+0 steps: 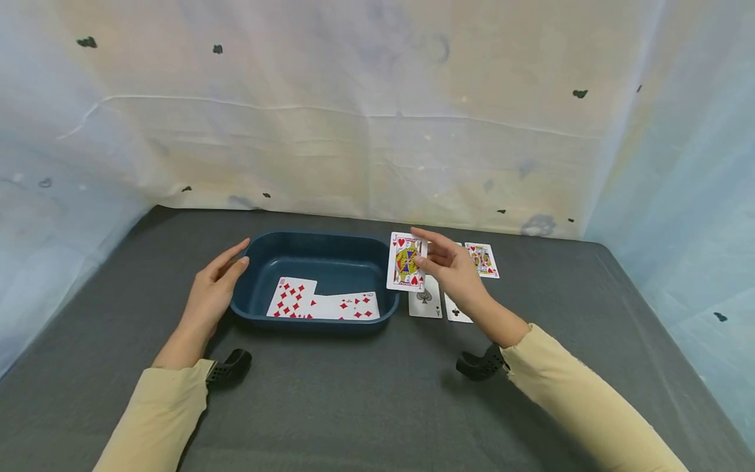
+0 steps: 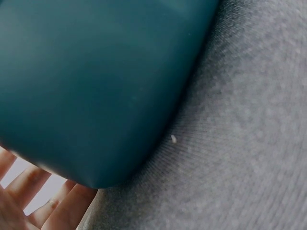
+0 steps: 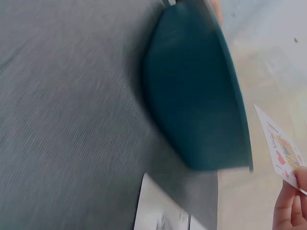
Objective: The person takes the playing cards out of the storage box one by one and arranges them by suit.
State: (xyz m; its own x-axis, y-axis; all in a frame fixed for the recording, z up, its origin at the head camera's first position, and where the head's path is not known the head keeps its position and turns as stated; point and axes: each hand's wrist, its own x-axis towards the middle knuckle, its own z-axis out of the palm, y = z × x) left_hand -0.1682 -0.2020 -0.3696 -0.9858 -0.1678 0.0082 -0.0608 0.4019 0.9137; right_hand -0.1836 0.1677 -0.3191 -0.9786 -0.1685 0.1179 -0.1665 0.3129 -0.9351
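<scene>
My right hand [image 1: 451, 265] pinches a jack of hearts [image 1: 406, 262] by its right edge, face up, over the right rim of a dark blue tray [image 1: 330, 242]. In the right wrist view the same jack [image 3: 280, 146] stands tilted above the tray's wall [image 3: 192, 86]. At the tray's left end, my left hand [image 1: 212, 288] has its fingers along the outside of the rim, thumb apart. The left wrist view shows those fingers [image 2: 67, 206] against the tray's side [image 2: 96, 96]. Inside the tray lie a ten of diamonds [image 1: 291, 297] and other overlapping diamond cards [image 1: 360, 306].
Right of the tray, an ace of spades [image 1: 425, 301], a club card [image 1: 455, 311] and a king of hearts [image 1: 482, 259] lie face up on the grey cloth [image 1: 354, 400]. My right hand partly covers this group. A pale curtain [image 1: 366, 131] hangs behind the table.
</scene>
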